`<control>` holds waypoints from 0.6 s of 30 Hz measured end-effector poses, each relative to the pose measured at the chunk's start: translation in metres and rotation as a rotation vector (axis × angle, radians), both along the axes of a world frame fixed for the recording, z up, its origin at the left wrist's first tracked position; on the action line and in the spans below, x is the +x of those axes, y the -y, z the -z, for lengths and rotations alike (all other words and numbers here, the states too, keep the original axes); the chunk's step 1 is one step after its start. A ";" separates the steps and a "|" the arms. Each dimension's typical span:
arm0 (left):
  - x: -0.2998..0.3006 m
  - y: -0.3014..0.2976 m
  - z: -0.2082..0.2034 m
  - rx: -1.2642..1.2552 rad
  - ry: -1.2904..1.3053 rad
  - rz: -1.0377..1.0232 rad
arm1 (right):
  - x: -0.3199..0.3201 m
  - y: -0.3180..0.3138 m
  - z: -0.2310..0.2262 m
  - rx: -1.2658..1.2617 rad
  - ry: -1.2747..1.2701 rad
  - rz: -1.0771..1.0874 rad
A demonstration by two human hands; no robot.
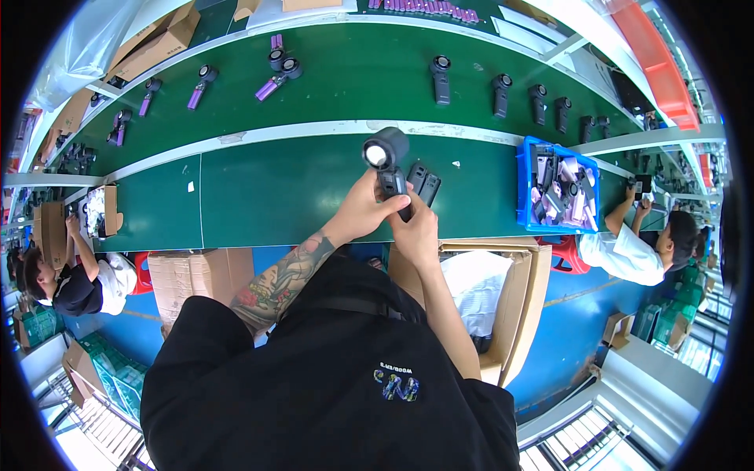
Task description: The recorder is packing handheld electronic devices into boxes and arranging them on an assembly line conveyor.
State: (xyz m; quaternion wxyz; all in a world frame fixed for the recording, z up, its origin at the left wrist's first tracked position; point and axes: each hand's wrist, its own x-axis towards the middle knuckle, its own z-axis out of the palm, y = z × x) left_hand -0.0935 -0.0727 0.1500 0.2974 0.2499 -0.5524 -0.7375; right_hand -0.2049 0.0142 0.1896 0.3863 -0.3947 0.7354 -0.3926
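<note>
- Black shirt (314,377) of the person fills the lower frame, nearest the lens; both forearms rise from it toward the green work table (259,196).
- Left hand (363,210) is clenched round the lower handle of a black flashlight (389,161), gripping from the left side.
- Right hand (415,228) closes on the same handle from the right and slightly below; its fingertips are partly hidden, so the exact contact cannot be told.
- Flashlight is held just above the near edge of the table, in front of the person. Its long axis runs from the hands up and away, round lens head uppermost and tilted toward the camera.
- Both hands sit at the handle end, the head projecting free beyond them; the left hand is nearer the head.
- Two small black parts (422,182) lie on the table just right of the flashlight.
- A blue bin (525,196) of parts stands further right; an open cardboard box (522,298) sits below the table edge.
</note>
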 end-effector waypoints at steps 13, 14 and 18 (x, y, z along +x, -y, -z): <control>-0.013 0.010 -0.018 -0.003 -0.032 0.062 | -0.025 0.024 0.008 -0.160 1.250 0.137; -0.013 0.010 -0.017 -0.075 0.022 0.052 | -0.023 0.027 0.011 -0.161 1.186 0.153; -0.006 0.014 -0.005 -0.271 0.205 0.011 | -0.012 0.039 0.030 -0.148 0.985 0.191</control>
